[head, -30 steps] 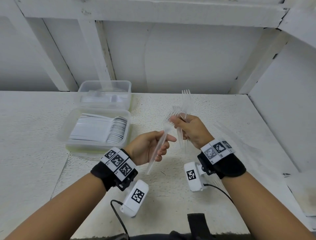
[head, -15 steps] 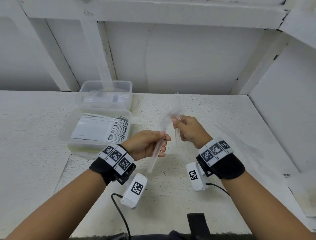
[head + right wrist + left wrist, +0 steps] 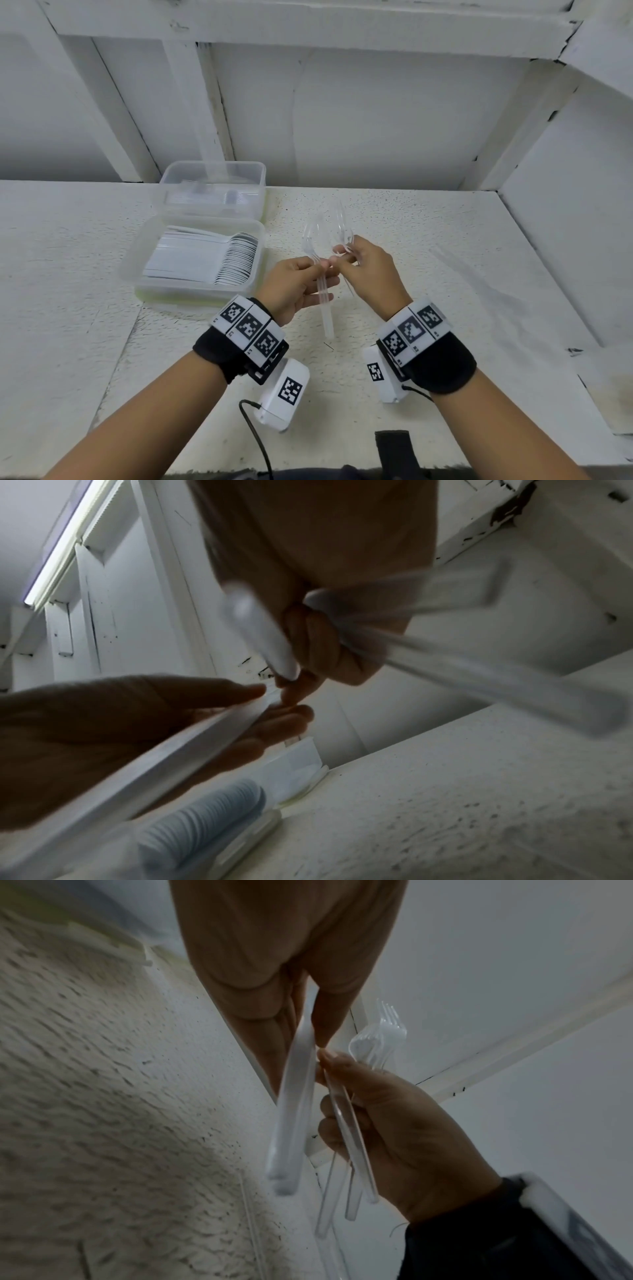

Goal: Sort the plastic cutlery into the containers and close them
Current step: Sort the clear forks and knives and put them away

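Hands have drawn together, fingertips now touching above the surface (image 3: 428, 260).
My left hand (image 3: 297, 287) pinches two forks (image 3: 322, 291); my right hand (image 3: 368, 270) grips a fork bundle (image 3: 342, 226) beside the spoon container (image 3: 137, 270).

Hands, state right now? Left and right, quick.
Left hand: closed, pinching clear forks by their handles.
Right hand: closed, holding a bunch of clear cutlery.

Head view looks down from above; 2 wrist views look up, close; all share the hands (image 3: 329, 270).
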`<action>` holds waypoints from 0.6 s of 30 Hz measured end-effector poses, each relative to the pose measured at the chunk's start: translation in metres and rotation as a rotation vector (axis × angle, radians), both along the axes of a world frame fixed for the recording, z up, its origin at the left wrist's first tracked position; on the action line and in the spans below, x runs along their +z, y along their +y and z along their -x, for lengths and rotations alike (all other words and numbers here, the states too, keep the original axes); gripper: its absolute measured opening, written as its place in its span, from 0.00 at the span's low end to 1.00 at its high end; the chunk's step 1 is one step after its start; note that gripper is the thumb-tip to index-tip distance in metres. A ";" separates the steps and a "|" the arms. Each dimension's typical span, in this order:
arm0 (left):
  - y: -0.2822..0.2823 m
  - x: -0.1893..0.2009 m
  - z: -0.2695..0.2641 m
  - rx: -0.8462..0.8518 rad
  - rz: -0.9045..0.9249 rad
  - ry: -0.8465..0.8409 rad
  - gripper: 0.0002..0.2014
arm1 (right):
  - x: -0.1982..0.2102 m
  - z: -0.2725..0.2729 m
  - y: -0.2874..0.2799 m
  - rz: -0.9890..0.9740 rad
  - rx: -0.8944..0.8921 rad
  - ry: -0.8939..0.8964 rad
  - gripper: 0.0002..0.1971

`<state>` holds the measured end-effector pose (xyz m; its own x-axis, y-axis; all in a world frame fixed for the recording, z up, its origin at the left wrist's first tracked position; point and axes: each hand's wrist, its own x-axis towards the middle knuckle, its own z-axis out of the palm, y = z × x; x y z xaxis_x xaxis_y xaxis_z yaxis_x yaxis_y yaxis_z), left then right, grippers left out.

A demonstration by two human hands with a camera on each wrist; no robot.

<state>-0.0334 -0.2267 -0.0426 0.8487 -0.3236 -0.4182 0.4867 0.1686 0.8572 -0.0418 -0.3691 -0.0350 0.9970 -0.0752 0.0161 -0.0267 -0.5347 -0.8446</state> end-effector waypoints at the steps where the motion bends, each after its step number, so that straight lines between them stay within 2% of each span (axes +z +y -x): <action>1: -0.001 -0.001 0.000 0.013 0.004 -0.002 0.07 | 0.000 0.002 0.003 0.002 -0.015 -0.023 0.12; 5: 0.000 0.000 0.002 0.018 0.032 -0.012 0.09 | 0.001 0.007 0.012 0.043 -0.048 -0.054 0.12; 11: 0.005 0.004 0.003 -0.049 0.035 0.022 0.10 | 0.015 0.011 0.014 -0.047 0.045 0.113 0.17; 14: 0.008 0.003 0.004 -0.084 0.008 0.049 0.08 | 0.019 0.010 0.014 -0.025 0.114 0.163 0.08; 18: 0.010 0.001 0.004 -0.062 -0.028 0.049 0.05 | 0.015 0.009 0.009 -0.176 0.082 0.236 0.04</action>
